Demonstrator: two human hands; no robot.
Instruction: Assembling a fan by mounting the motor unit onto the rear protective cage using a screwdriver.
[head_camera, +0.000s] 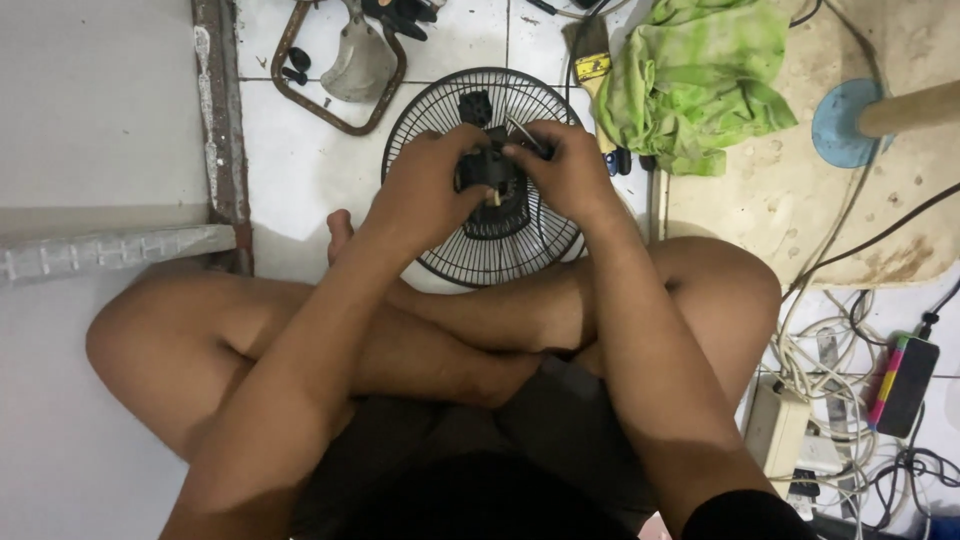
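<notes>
Head view: person sits cross-legged on a white tiled floor (290, 130), both hands raised over a round black wire fan guard (487, 235) that lies flat just past the shins.

Left hand (425, 185) wraps around a small black part (487, 170) — looks like a motor or hub piece, too hidden by fingers to say which. Fingers clench its left side. Right hand (572, 170) closes on the right side of the same part and pinches a thin metal tool (527, 137) whose tip angles down toward the top of it. Cannot tell whether the tip is seated in a fastener.

Part is held above the guard's centre, not visibly resting on it.

Judgement: step in hand is working a fastener or clip on the black part, with the left hand as the clamp. Next move calls for the left hand steady and the tool tip kept square on its target — a slip would run it into the fingers close by.

Around: rusty metal bracket (335, 70) at the top left, a green cloth (690, 80) at the upper right, a tangle of white cables (835, 360) and a power strip (775, 425) by the right knee.
</notes>
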